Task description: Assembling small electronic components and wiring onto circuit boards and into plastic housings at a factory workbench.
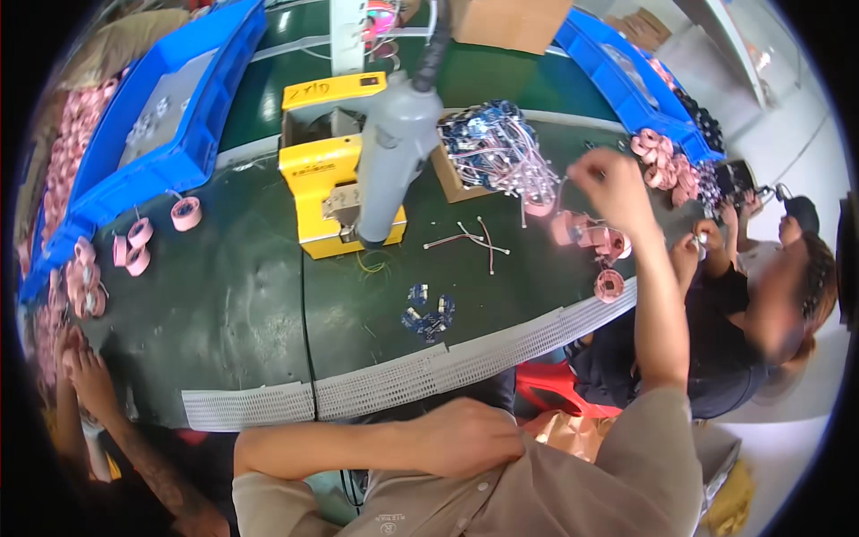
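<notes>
My right hand (610, 186) is raised above the right side of the green work table, fingers pinched together. A thin pale cable (561, 191) seems to hang from the fingertips toward a blurred pink ring-shaped part (540, 206). Close below are several pink ring-shaped parts (591, 234), and left of the hand lies a heap of white cables and blue circuit boards (501, 152) on a cardboard box. My left hand (472, 437) is curled closed against my shirt front; its fingertips are hidden. A few loose cables (470, 237) and small blue circuit boards (429, 313) lie mid-table.
A yellow machine (327, 170) with a grey cylindrical device (394, 152) stands ahead. Blue bins (170, 174) flank the table, beside more pink parts (134, 242). White perforated strips (376, 394) line the near edge. Co-workers' hands (80, 362) are at left; another person (716, 331) sits right.
</notes>
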### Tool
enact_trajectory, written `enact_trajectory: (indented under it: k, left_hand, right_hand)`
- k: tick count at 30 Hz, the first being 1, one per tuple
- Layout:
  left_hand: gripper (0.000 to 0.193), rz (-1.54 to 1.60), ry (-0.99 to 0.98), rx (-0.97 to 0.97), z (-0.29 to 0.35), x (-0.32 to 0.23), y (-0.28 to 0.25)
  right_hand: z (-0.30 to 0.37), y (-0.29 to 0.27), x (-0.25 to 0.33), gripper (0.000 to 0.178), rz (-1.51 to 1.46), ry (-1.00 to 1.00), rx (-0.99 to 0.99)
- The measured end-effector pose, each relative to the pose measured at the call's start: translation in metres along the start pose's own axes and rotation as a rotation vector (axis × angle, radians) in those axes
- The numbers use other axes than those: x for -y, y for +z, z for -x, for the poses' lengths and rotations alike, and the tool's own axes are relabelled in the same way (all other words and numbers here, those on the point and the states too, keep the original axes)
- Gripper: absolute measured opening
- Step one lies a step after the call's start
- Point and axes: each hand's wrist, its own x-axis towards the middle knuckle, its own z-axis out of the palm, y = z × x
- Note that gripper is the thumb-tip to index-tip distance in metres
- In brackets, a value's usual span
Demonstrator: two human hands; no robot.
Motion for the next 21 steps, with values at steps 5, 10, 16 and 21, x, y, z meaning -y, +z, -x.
enact_trajectory:
  k: [5,10,16,21]
  left_hand:
    - [0.009,-0.353,-0.280,-0.314,0.015,0.025,-0.067]
    - [0.033,-0.829,-0.505,-0.357,0.019,0.059,-0.082]
    - [0.023,-0.738,-0.585,-0.359,0.026,0.058,-0.098]
    - [0.015,0.017,-0.736,-0.730,0.038,0.050,-0.104]
  right_hand:
    - [0.070,0.064,0.063,0.024,-0.204,-0.099,0.179]
    - [0.054,0.123,0.084,0.025,-0.214,-0.389,0.092]
    - [0.037,0.126,0.098,0.016,-0.240,-0.546,0.217]
    - [0.045,0.111,0.126,0.025,-1.211,-0.107,0.391]
